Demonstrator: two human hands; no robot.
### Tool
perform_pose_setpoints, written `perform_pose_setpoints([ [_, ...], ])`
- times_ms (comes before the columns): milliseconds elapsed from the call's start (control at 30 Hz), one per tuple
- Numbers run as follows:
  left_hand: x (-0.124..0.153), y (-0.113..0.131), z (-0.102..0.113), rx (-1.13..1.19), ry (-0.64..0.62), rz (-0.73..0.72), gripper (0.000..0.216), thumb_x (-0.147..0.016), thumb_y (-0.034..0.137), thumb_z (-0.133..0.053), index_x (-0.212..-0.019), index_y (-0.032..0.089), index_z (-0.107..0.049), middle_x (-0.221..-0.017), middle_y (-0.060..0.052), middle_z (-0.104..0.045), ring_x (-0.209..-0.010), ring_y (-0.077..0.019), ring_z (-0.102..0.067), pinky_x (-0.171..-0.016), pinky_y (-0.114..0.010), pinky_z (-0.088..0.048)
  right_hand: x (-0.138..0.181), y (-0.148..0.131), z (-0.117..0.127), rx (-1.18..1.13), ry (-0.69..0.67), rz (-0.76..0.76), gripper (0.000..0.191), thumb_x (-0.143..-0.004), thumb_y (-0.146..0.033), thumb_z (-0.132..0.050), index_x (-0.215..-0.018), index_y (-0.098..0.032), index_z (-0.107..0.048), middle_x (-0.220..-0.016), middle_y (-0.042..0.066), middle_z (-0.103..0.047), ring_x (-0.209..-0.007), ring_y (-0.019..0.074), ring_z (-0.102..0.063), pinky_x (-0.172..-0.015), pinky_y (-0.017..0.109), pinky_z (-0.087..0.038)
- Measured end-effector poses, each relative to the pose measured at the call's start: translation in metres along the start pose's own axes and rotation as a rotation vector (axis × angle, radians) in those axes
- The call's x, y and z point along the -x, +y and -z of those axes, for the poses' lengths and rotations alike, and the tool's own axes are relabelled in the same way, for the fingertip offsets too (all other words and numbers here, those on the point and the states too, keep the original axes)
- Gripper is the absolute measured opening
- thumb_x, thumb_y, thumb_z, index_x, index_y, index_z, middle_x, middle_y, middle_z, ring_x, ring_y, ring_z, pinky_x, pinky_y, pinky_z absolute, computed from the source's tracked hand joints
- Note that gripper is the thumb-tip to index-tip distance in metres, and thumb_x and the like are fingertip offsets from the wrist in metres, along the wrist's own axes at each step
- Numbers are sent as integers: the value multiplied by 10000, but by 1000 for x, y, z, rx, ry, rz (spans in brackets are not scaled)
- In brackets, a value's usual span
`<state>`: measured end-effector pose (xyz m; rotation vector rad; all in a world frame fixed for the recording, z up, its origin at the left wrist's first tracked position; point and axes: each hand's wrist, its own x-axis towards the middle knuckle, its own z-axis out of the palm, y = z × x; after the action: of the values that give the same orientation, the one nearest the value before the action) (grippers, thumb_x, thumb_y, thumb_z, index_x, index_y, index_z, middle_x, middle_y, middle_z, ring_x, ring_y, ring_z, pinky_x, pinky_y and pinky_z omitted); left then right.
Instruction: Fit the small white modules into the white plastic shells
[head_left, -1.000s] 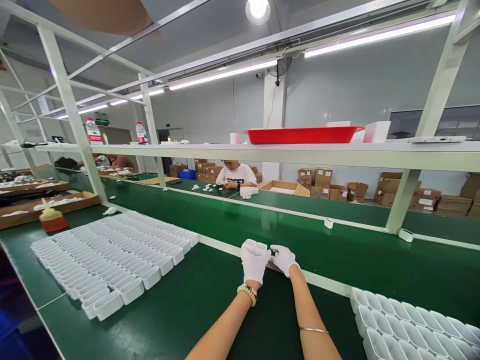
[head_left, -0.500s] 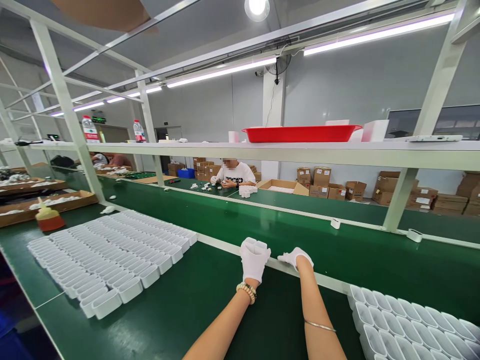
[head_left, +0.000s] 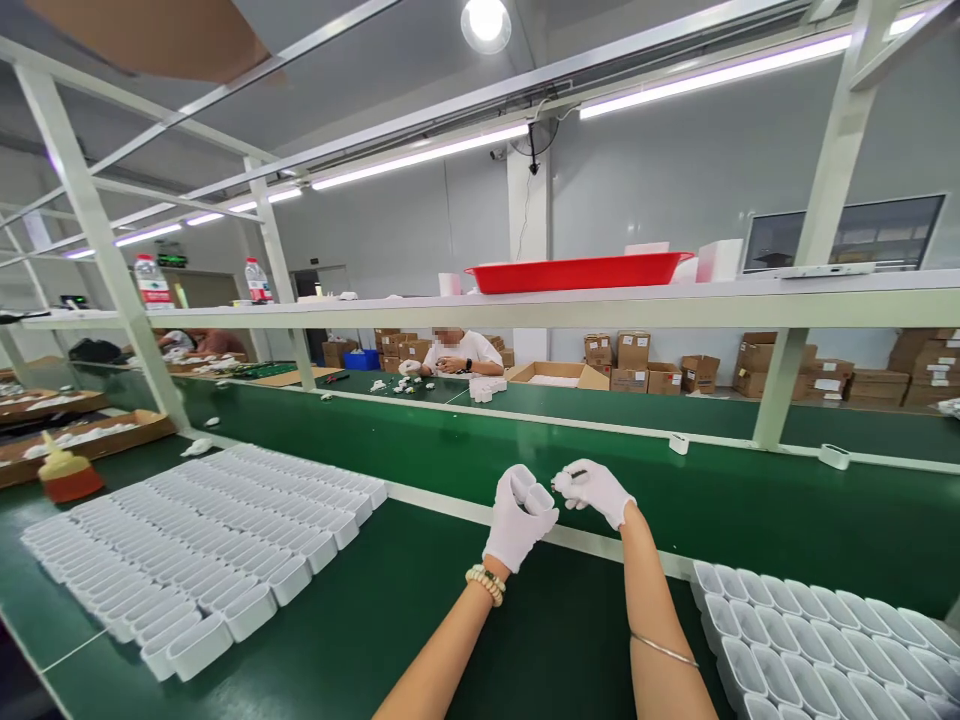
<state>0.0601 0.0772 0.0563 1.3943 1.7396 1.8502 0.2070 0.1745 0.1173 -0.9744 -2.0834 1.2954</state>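
Note:
My left hand point(head_left: 511, 530), in a white glove, is closed around a pair of small white plastic cups point(head_left: 537, 498), their open tops tilted toward my right hand. Just to the right, my right hand point(head_left: 596, 492), also gloved, has its fingers pinched together close to the cups but apart from them. A small dark piece point(head_left: 578, 473) shows at those fingers; its kind is too small to make out. Rows of similar white cups point(head_left: 225, 540) cover the bench to the left. Another block of white cups point(head_left: 817, 630) stands at the lower right.
A pale rail point(head_left: 435, 501) divides the green bench point(head_left: 360, 620) from the sunken green belt point(head_left: 420, 440). Overhead runs a shelf point(head_left: 375, 316) with a red tray point(head_left: 577, 273). A squeeze bottle point(head_left: 69, 475) stands far left. Across the belt sits a co-worker point(head_left: 466, 352).
My right hand has lifted from the rail, and its fingers now pinch a small dark piece. My left hand has tilted the cups rightward. The view has shifted slightly to the right.

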Motion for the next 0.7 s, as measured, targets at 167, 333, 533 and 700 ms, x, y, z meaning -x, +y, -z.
perform_pose_setpoints([
  [167, -20, 43, 24, -136, -77, -230, 857, -555, 210, -846, -1318, 203, -456, -1290, -108, -577, -1182, -302, -569, -1040, -442, -451, 40, -56, 18, -176, -42, 271, 406, -731, -190, -721, -1107, -164, -571, -958, 63, -701, -766, 152, -641, -733, 304, -543],
  [333, -20, 90, 68, -356, -117, -481, 798, -611, 298, -796, -1313, 204, -429, -1288, -121, -581, -1193, -311, -581, -1049, -470, -456, 73, -90, 21, -183, -35, 385, 435, -649, -211, -783, -1062, -179, -649, -835, 1, -655, -770, 144, -586, -724, 305, -523],
  [533, -12, 121, 94, -531, -73, -658, 738, -645, 308, -777, -1293, 168, -451, -1259, -149, -607, -1172, -324, -607, -998, -449, -511, 99, -106, 20, -41, -104, 503, 426, -680, -245, -788, -1087, -192, -676, -791, -12, -643, -726, 132, -560, -710, 285, -506],
  [700, -5, 134, 103, -560, -123, -714, 760, -623, 288, -765, -1304, 196, -441, -1243, -121, -617, -1146, -310, -626, -975, -444, -539, 118, -119, 18, 99, -132, 529, 407, -715, -308, -788, -1092, -198, -680, -772, -18, -620, -688, 123, -529, -670, 262, -504],
])
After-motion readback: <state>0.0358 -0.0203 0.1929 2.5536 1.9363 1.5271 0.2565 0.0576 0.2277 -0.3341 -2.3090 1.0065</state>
